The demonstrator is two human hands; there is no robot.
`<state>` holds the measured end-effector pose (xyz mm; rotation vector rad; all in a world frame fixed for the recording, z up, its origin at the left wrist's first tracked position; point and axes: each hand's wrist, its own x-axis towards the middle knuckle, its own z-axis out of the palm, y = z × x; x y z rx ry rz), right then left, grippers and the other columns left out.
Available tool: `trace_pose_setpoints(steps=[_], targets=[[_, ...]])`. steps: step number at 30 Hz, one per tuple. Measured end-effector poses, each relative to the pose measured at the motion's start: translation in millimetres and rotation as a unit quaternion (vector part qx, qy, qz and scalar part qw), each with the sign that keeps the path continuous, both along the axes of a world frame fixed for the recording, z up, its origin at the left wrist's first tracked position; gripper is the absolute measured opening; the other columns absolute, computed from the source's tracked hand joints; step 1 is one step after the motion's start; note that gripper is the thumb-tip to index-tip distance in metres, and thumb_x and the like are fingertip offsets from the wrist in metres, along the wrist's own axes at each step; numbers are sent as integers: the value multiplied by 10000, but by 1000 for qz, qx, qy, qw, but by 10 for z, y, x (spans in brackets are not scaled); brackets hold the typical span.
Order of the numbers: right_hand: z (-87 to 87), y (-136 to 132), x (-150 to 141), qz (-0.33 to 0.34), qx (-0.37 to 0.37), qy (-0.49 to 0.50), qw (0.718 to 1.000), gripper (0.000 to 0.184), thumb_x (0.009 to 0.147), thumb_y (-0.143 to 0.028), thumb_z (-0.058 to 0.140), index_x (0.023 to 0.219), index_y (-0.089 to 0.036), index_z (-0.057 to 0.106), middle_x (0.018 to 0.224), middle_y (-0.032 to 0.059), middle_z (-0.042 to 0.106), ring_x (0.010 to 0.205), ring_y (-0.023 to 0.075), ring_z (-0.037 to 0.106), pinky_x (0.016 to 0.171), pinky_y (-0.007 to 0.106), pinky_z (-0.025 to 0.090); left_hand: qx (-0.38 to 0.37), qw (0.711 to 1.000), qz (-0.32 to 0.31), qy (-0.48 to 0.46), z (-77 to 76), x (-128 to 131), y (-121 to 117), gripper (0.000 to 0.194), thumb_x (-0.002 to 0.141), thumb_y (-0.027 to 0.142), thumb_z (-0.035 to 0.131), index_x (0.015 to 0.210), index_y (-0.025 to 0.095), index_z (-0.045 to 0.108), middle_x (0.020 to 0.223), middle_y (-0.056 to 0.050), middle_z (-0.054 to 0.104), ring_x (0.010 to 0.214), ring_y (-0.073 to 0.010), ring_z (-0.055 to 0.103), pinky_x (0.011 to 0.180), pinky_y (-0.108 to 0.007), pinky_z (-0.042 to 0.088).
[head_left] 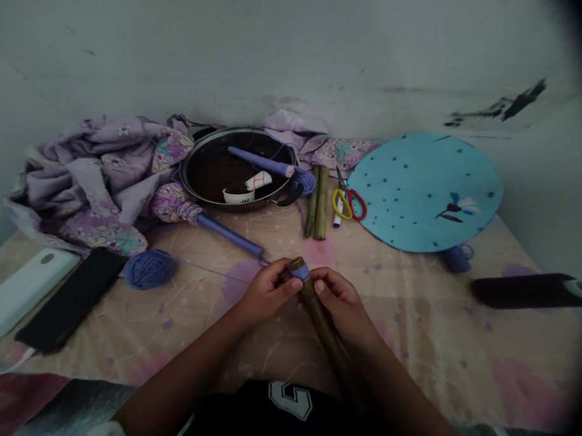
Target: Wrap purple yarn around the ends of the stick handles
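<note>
A greenish-brown bamboo stick (322,321) slants from my lap up over the table, with a band of purple yarn (302,273) wound near its upper end. My left hand (271,290) is closed at that end, its thumb pressed against the wrapped band. Lower on the stick, my right hand (341,301) grips it, thumb just below the yarn and fingers partly hidden behind. A thin strand runs from a purple yarn ball (149,269) at the left toward my left hand. Beyond my hands lies a purple-wrapped stick (229,233) with a flowered cloth head (170,202).
A dark pan (211,202) holds another purple-wrapped stick (259,159). Two bamboo pieces (321,203), scissors (345,204) and a blue round mat (416,197) lie to its right. Bunched cloth (96,179), a black phone (71,302) and a white device (25,291) are at left.
</note>
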<state>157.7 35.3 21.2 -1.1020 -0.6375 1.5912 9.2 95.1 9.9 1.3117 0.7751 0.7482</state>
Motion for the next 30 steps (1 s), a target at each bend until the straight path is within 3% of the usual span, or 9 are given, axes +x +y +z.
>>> trace_pose_setpoints(steps=[6, 10, 15, 22, 28, 30], targets=[[29, 18, -24, 0, -28, 62, 998, 226, 729, -341, 662, 877, -204, 561, 715, -5, 650, 550, 150, 635, 438, 240, 508, 46, 998, -34, 22, 61, 5, -17, 357, 841, 486, 509, 884, 133, 543, 698, 4, 536, 581, -100, 500, 570, -225, 403], [70, 61, -36, 16, -67, 43, 997, 202, 705, -334, 633, 762, -195, 498, 552, -34, 593, 424, 126, 576, 336, 191, 455, 133, 987, -39, 81, 67, -12, -13, 346, 879, 465, 446, 872, 134, 547, 716, -16, 587, 658, -132, 545, 627, -241, 420], [108, 79, -59, 12, -85, 15, 996, 256, 740, -409, 609, 742, -207, 452, 525, -46, 572, 385, 111, 545, 309, 175, 433, 211, 967, -32, 136, 29, -13, -24, 355, 920, 441, 350, 860, 143, 534, 711, -24, 604, 653, -141, 554, 617, -248, 413], [71, 74, -44, 9, -95, 66, 993, 262, 723, -404, 622, 763, -212, 447, 574, -42, 582, 429, 122, 573, 332, 185, 453, 221, 965, -39, 135, 6, -10, -43, 342, 936, 418, 316, 912, 147, 523, 704, -27, 623, 652, -145, 578, 616, -243, 427], [78, 75, -47, 11, -102, 53, 993, 264, 746, -425, 602, 773, -215, 445, 574, -39, 578, 408, 116, 546, 320, 183, 432, 284, 932, -29, 224, -10, -18, -47, 380, 934, 427, 275, 953, 144, 527, 718, -46, 620, 633, -165, 575, 587, -267, 409], [82, 72, -50, 7, -104, 46, 994, 281, 751, -447, 604, 774, -213, 451, 569, -38, 575, 409, 114, 543, 322, 184, 433, 280, 933, -28, 226, -16, -16, -49, 380, 935, 430, 272, 932, 147, 527, 701, -38, 612, 614, -159, 566, 569, -261, 401]])
